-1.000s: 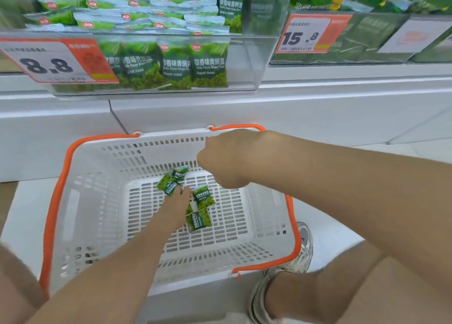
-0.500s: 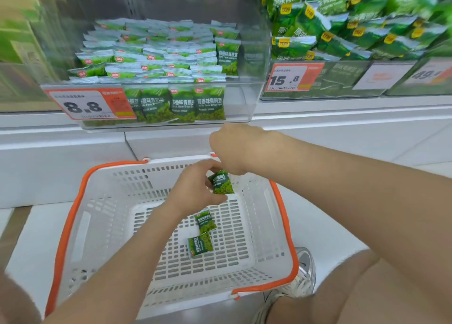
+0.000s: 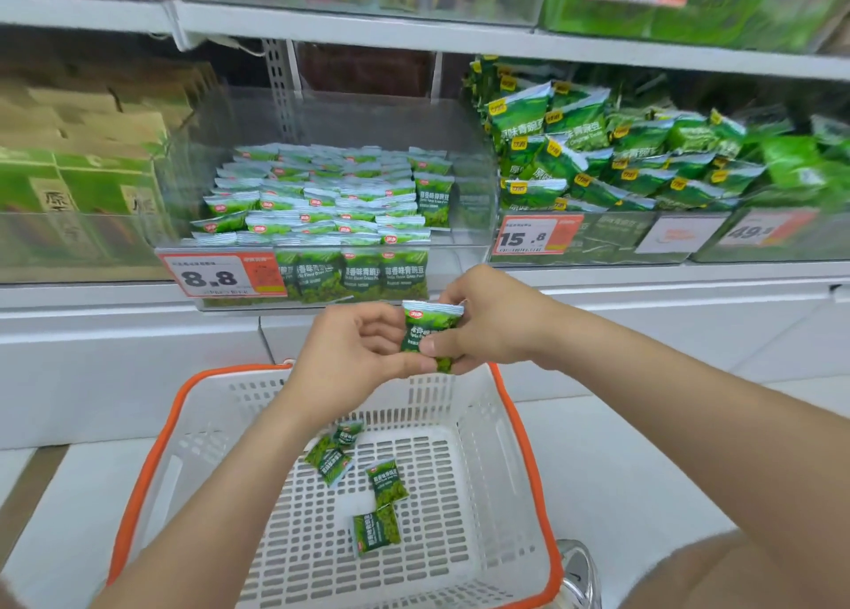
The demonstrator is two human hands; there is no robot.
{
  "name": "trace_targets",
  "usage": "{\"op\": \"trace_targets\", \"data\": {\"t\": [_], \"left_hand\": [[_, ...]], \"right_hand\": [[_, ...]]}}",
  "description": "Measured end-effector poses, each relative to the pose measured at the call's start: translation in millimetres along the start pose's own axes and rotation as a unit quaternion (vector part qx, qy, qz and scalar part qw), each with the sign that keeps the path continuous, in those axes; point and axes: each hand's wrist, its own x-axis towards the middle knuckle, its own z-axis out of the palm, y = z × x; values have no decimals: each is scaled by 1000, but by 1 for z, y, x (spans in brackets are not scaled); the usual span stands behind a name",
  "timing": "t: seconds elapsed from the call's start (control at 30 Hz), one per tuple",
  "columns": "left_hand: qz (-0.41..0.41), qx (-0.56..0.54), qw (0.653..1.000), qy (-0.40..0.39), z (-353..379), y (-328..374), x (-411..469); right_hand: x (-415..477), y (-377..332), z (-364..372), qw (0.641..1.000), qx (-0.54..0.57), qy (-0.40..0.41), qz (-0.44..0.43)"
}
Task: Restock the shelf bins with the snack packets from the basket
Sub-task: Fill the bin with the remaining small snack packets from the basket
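Observation:
Both hands hold a small green snack packet (image 3: 430, 327) upright above the basket's far rim, just below the bin. My left hand (image 3: 358, 355) grips its left side with curled fingers. My right hand (image 3: 487, 327) pinches its right side, thumb across the front. A white basket (image 3: 487, 470) with an orange rim stands on the floor below; several green packets (image 3: 384, 484) lie on its bottom. The clear shelf bin (image 3: 469, 222) with the 8.8 price tag holds rows of the same packets (image 3: 322, 208).
To the right, a bin tagged 15.8 (image 3: 536, 235) is piled with larger green bags (image 3: 621, 162). Cardboard boxes (image 3: 78, 157) fill the bin at the left. A white shelf ledge (image 3: 644, 295) runs under the bins. A shoe (image 3: 577, 571) shows beside the basket.
Both hands have risen from inside the basket to just below the 8.8 bin with a packet. The view has tilted up toward the shelf.

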Motion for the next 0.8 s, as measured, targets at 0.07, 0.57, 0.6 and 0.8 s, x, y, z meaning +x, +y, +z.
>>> {"op": "trace_targets", "data": {"t": [0.07,0.57,0.6,0.8], "left_hand": [[1,-22,1000,1,-1,3,0],[308,320,854,269,-30,48,25],[301,353,846,262,-33,45,30],[234,418,849,223,-39,35,37]], "right_hand": [[-3,-3,-4,1000,4,-6,-18],[22,-52,-45,853,-209,422,-223],[29,-54,-48,850,-248,413,-213],[73,-69,-49,843,-450,271,-116]]}}
